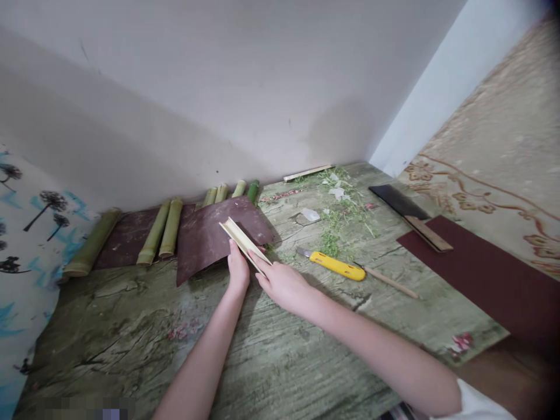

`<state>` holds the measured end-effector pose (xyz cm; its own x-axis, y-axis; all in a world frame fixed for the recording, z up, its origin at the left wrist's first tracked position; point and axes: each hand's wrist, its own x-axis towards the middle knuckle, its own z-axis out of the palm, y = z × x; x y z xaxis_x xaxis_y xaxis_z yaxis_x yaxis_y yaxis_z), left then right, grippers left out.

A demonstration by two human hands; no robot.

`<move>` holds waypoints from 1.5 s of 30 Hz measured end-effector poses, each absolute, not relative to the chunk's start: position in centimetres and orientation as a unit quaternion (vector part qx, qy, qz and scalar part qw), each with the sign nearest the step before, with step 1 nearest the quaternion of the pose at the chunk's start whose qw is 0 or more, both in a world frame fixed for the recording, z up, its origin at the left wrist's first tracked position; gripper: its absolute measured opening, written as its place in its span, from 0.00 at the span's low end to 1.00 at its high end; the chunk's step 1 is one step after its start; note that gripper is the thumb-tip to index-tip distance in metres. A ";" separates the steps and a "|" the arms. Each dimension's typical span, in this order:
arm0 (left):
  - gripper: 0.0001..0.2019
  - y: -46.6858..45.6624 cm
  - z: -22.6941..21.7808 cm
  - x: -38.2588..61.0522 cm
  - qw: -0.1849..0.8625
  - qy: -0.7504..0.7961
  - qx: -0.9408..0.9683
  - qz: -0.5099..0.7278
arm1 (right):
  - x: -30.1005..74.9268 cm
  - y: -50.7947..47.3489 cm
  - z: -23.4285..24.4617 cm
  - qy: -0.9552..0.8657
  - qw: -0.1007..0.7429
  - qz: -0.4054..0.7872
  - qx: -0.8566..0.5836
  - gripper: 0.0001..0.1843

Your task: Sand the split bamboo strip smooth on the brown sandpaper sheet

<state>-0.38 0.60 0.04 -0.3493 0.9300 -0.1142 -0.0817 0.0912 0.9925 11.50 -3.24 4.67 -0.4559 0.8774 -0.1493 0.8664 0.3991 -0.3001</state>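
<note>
A pale split bamboo strip (242, 238) rests tilted on a dark brown sandpaper sheet (205, 236). My left hand (238, 269) is closed on the strip's near end from the left. My right hand (282, 284) grips the same end from the right, fingers pressed on it. Both hands sit at the sheet's near right corner on the green patterned floor mat (271, 350).
Several green bamboo tubes (155, 233) lie along the wall, some on a second brown sheet (126, 239). To the right are a yellow utility knife (336, 265), a thin wooden stick (389, 281), a cleaver (405, 213), a maroon sheet (485, 274), green shavings (341, 224).
</note>
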 end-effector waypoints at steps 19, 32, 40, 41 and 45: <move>0.28 1.9 -1.8 -0.4 0.487 0.503 0.267 0.662 | 14.8 -5.6 4.7 -0.829 0.011 0.242 -0.504 0.28; 0.30 1.7 -1.0 -0.5 0.436 0.602 0.278 0.608 | 13.7 -2.7 6.3 -0.759 0.054 0.425 -0.490 0.27; 0.31 1.8 -1.5 -0.5 0.451 0.581 0.296 0.609 | 12.9 0.7 4.1 -0.537 0.123 0.745 -0.377 0.22; 0.30 1.8 -1.6 -0.5 0.446 0.586 0.296 0.608 | 13.1 0.7 3.9 -0.502 0.133 0.773 -0.364 0.21; 0.30 1.8 -1.6 -0.3 0.425 0.610 0.299 0.598 | 14.0 0.3 3.5 -0.385 0.165 0.849 -0.321 0.15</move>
<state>-0.30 1.84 -1.59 -0.4594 0.8735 -0.1610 -0.1424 0.1064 0.9841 14.04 0.33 3.55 -0.7399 0.5270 -0.4181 -0.0326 -0.6489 -0.7602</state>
